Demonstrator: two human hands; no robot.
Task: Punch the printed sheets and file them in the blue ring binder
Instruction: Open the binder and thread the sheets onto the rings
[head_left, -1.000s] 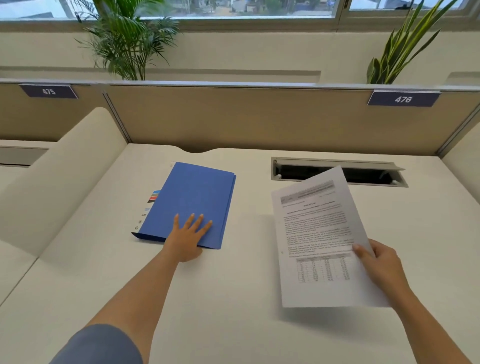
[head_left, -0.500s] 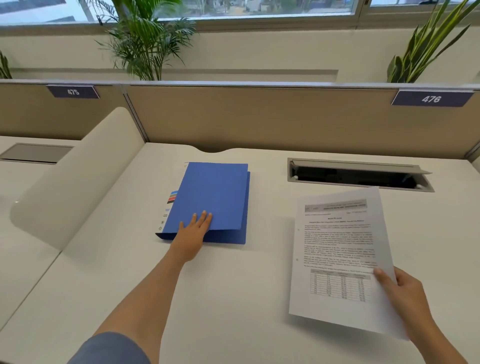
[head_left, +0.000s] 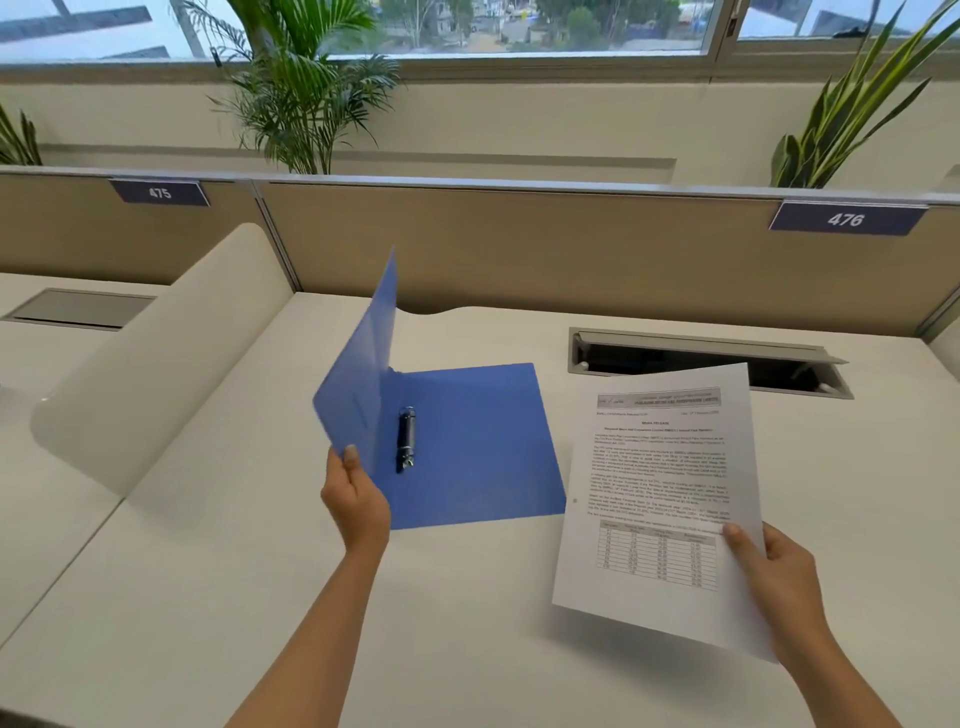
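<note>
The blue ring binder (head_left: 478, 441) lies on the white desk, its back cover flat and its front cover (head_left: 358, 364) lifted upright. My left hand (head_left: 356, 496) pinches the front cover's lower corner, thumb on the inside. The metal ring mechanism (head_left: 407, 439) shows along the spine, rings closed, with no sheets on it. To the right, my right hand (head_left: 769, 566) grips the printed sheets (head_left: 660, 488) by their lower right edge and holds them tilted just above the desk. A punched hole shows at the sheets' left margin.
An open cable tray slot (head_left: 706, 364) sits in the desk behind the sheets. A tan partition (head_left: 519, 249) with tags 475 and 476 closes the back. A curved white divider (head_left: 156, 358) borders the desk on the left. Potted plants stand by the window.
My left hand went from resting flat on the closed binder to gripping its front cover and swinging it up open, baring the rings. The sheets sank lower and to the right.
</note>
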